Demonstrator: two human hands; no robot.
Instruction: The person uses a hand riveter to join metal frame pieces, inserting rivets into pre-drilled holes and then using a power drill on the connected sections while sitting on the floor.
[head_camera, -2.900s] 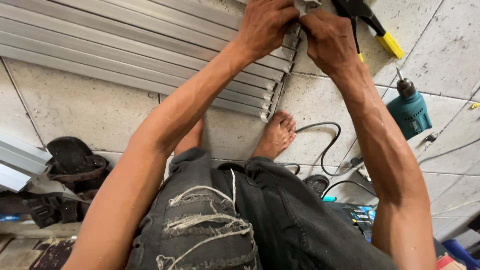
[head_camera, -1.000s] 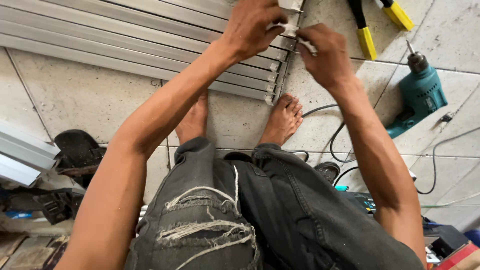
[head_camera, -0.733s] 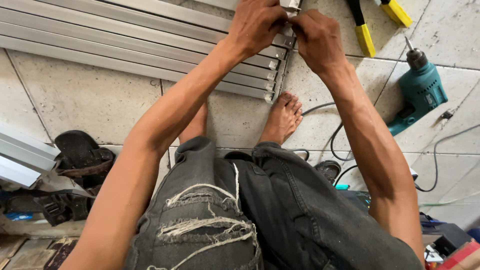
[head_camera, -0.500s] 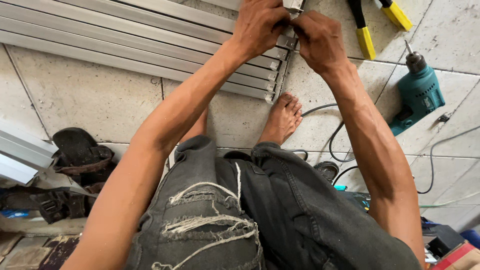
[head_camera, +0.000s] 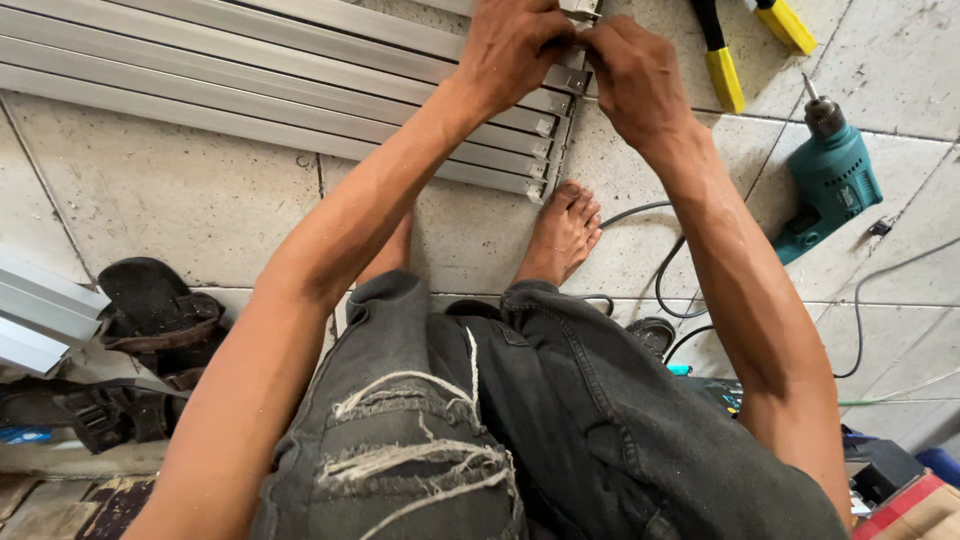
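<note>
A person sits low on the floor (head_camera: 150, 190) with both hands up at the ends of some long metal bars (head_camera: 250, 70). The left hand (head_camera: 510, 45) is curled shut over the end of one bar, near the top of the view. The right hand (head_camera: 635, 75) is closed too, with its fingers pinching something small at that same bar end, but the hands cover the small thing, so I cannot tell what it is. The two hands touch each other there. The work looks like it is in the middle: the bars already lie side by side in a neat row with their ends lined up, and the hands are busy on only one end. I cannot tell if the other ends are done or how much is left. The bars are grey, smooth and shiny, with straight edges and hollow square ends. The floor is made of big pale tiles that look rough and dusty. A bare foot (head_camera: 560, 235) rests just below the bar ends. A blue-green drill (head_camera: 830, 185) lies on the tiles to the right, with its black cord (head_camera: 665, 275) looping near the foot. Pliers with yellow handles (head_camera: 725, 75) lie just above it. Dark sandals (head_camera: 150, 310) sit on the left.
</note>
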